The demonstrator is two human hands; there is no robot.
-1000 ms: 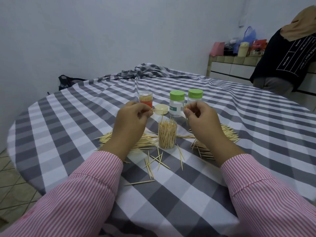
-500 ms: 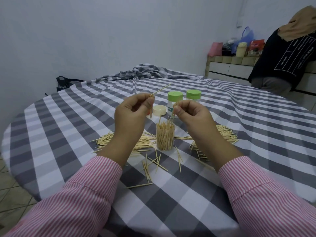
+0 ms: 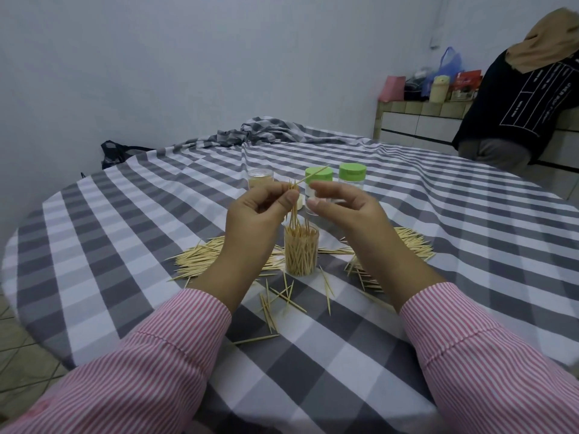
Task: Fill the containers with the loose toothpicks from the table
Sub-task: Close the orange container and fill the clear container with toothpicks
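Observation:
A clear open container (image 3: 301, 256), packed with upright toothpicks, stands on the checked tablecloth (image 3: 438, 214) between my hands. My left hand (image 3: 255, 222) pinches a small bundle of toothpicks (image 3: 294, 208) right above its mouth, tips reaching in; one toothpick sticks out up to the right. My right hand (image 3: 347, 214) hovers beside it, fingers loosely curved, with nothing seen in them. Loose toothpicks lie in a left pile (image 3: 200, 258), a right pile (image 3: 410, 242) and scattered in front (image 3: 282, 297).
Behind stand two green-lidded containers (image 3: 319, 176) (image 3: 352, 171), a clear-lidded container (image 3: 260, 178) and a pale loose lid (image 3: 300, 202). Bunched cloth (image 3: 266, 128) lies at the far edge. A person (image 3: 517, 104) leans at a cluttered counter (image 3: 416, 106) on the right. A black bag (image 3: 116, 151) sits left.
My left hand has turned its bundle upright and brought it down over the container. My right hand no longer holds toothpicks and has risen slightly.

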